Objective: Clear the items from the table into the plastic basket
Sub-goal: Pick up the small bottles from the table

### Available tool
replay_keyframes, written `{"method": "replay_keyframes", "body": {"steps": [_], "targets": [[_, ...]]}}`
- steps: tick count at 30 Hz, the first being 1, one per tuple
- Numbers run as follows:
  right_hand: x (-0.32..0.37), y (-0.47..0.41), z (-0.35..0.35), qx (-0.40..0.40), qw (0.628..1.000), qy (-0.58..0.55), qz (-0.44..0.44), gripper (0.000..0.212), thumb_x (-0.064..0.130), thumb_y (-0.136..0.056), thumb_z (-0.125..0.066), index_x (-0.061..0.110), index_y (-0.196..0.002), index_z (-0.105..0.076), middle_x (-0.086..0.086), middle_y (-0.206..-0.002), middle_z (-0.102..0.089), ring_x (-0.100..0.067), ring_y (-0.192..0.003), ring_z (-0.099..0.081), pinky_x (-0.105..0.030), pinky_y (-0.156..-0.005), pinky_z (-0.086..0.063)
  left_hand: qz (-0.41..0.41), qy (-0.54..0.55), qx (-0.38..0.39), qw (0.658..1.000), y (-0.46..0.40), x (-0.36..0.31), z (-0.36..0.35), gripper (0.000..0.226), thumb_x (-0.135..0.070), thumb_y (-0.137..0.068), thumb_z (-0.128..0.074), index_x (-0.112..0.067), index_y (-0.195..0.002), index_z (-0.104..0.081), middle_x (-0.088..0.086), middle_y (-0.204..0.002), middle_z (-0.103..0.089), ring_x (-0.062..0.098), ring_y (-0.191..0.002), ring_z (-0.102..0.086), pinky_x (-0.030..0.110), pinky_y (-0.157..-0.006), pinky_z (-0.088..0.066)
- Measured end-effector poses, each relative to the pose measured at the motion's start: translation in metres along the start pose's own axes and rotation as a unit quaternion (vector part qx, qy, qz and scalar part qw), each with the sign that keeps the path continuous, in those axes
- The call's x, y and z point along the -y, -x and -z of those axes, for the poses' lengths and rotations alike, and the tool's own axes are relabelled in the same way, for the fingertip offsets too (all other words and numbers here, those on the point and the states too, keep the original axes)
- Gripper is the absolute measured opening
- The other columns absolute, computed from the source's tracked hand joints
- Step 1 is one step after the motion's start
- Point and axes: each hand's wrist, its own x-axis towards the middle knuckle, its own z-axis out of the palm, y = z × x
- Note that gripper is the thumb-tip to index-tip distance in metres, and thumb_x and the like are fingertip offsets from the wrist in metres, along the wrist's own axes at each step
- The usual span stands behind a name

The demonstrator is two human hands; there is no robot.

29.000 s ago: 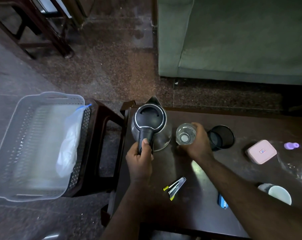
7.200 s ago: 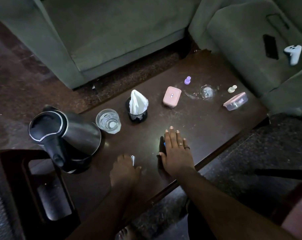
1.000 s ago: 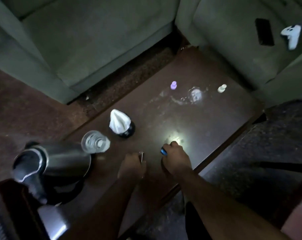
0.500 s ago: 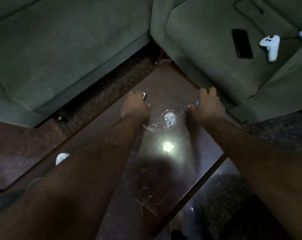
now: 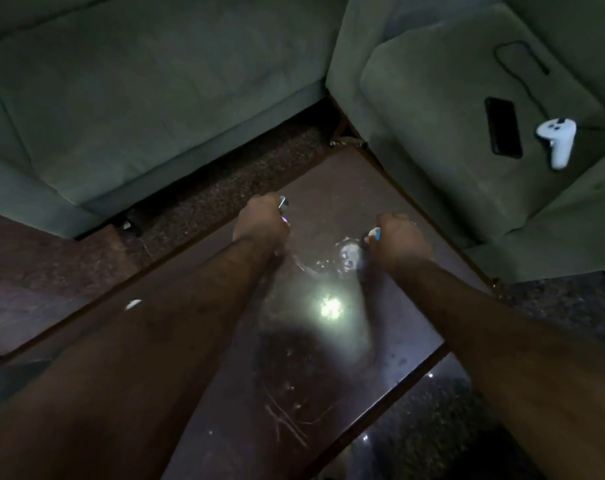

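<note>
Table point(image 5: 329, 393): dark glossy wood, running from the near edge to the far corner between the sofas; scratches near, a bright spot of reflected light in the middle.
Forearms: both reach from the near edge out over the table, covering much of its left and right sides.
Clear smear point(image 5: 346, 254): a glassy, wet-looking patch on the table between the two fists; what it is cannot be told.
Left hand point(image 5: 261, 223): far left over the table, knuckles up, fingers curled tight around small things; a metal tip and a bit of purple stick out on its right side.
Right hand point(image 5: 400, 240): far right, level with the left, fist closed on a small white and blue thing that peeks out on its left side.
Basket: out of sight.
Sofas: green, one far left point(image 5: 138, 98), one far right point(image 5: 467, 133).
Phone point(image 5: 503, 126): black, flat on the right sofa seat.
Controller point(image 5: 557, 140): white, just right of the phone.
</note>
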Motion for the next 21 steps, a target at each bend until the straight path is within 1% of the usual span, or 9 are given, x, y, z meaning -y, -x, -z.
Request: {"method": "replay_keyframes", "body": {"steps": [4,7,8,10,11,13,15,18,21], "targets": [[0.078,0.008,0.026,-0.003,0.997,-0.013,0.075,0.025,0.03,-0.091,-0.06,0.011,-0.108,-0.06,-0.017,-0.118,-0.056,-0.041,-0.108,-0.06,-0.042,-0.087,-0.049,0.009,0.004,-0.043,0.999,0.001,0.026,0.074,0.022,-0.016,-0.079,-0.065,-0.012,-0.101,-0.066,0.017,-0.111,-0.068,0.039,-0.102,-0.065,0.036,-0.083,-0.053],[0.164,0.036,0.042,-0.016,0.987,-0.04,0.154,0.02,0.028,-0.092,-0.057,0.013,-0.104,-0.059,-0.016,-0.116,-0.052,-0.041,-0.103,-0.059,-0.043,-0.084,-0.05,0.02,-0.004,-0.053,0.998,0.016,0.071,0.143,0.027,-0.013,-0.08,-0.066,-0.007,-0.106,-0.066,0.017,-0.114,-0.068,0.038,-0.105,-0.065,0.039,-0.089,-0.055],[0.191,0.048,0.045,-0.021,0.983,-0.048,0.174,0.018,0.028,-0.091,-0.057,0.014,-0.103,-0.059,-0.015,-0.114,-0.052,-0.041,-0.101,-0.059,-0.044,-0.083,-0.051,0.023,-0.007,-0.049,0.998,0.024,0.085,0.163,0.029,-0.013,-0.079,-0.069,-0.006,-0.107,-0.067,0.017,-0.114,-0.069,0.037,-0.105,-0.065,0.037,-0.088,-0.055],[0.252,0.078,0.045,-0.022,0.974,-0.062,0.218,0.017,0.026,-0.09,-0.057,0.015,-0.104,-0.059,-0.014,-0.115,-0.051,-0.04,-0.1,-0.059,-0.044,-0.082,-0.052,0.035,-0.018,-0.044,0.998,0.05,0.123,0.207,0.028,-0.011,-0.074,-0.074,-0.007,-0.101,-0.067,0.015,-0.108,-0.07,0.034,-0.1,-0.067,0.029,-0.076,-0.05],[0.283,0.096,0.042,-0.018,0.968,-0.068,0.24,0.018,0.025,-0.09,-0.057,0.017,-0.106,-0.06,-0.013,-0.117,-0.051,-0.039,-0.102,-0.059,-0.043,-0.083,-0.052,0.038,-0.029,-0.044,0.998,0.068,0.145,0.229,0.025,-0.01,-0.073,-0.074,-0.008,-0.097,-0.067,0.014,-0.104,-0.071,0.034,-0.098,-0.067,0.026,-0.07,-0.046],[0.343,0.131,0.035,-0.005,0.959,-0.077,0.274,0.023,0.025,-0.092,-0.055,0.02,-0.113,-0.061,-0.012,-0.122,-0.051,-0.038,-0.106,-0.06,-0.042,-0.086,-0.051,0.036,-0.054,-0.061,0.996,0.105,0.189,0.271,0.017,-0.011,-0.075,-0.072,-0.012,-0.089,-0.061,0.016,-0.102,-0.069,0.035,-0.095,-0.065,0.026,-0.068,-0.041],[0.406,0.174,0.021,0.009,0.943,-0.085,0.323,0.028,0.026,-0.093,-0.054,0.022,-0.12,-0.059,-0.012,-0.125,-0.052,-0.038,-0.109,-0.059,-0.043,-0.088,-0.05,0.042,-0.074,-0.097,0.992,0.15,0.243,0.315,0.016,-0.014,-0.077,-0.07,-0.016,-0.083,-0.055,0.019,-0.1,-0.068,0.038,-0.093,-0.064,0.032,-0.071,-0.045],[0.487,0.243,-0.004,0.035,0.914,-0.104,0.39,0.039,0.027,-0.092,-0.054,0.027,-0.131,-0.052,-0.011,-0.129,-0.052,-0.038,-0.112,-0.058,-0.044,-0.091,-0.049,0.076,-0.076,-0.144,0.984,0.221,0.325,0.37,0.02,-0.016,-0.072,-0.076,-0.008,-0.084,-0.063,0.019,-0.094,-0.07,0.036,-0.088,-0.066,0.038,-0.074,-0.053],[0.553,0.313,-0.039,0.066,0.881,-0.123,0.452,0.027,0.025,-0.089,-0.056,0.02,-0.116,-0.057,-0.012,-0.118,-0.059,-0.037,-0.106,-0.059,-0.045,-0.088,-0.05,0.142,-0.083,-0.161,0.973,0.299,0.416,0.404,0.023,-0.018,-0.069,-0.081,-0.006,-0.081,-0.065,0.017,-0.089,-0.071,0.032,-0.083,-0.065,0.031,-0.068,-0.046]]}}
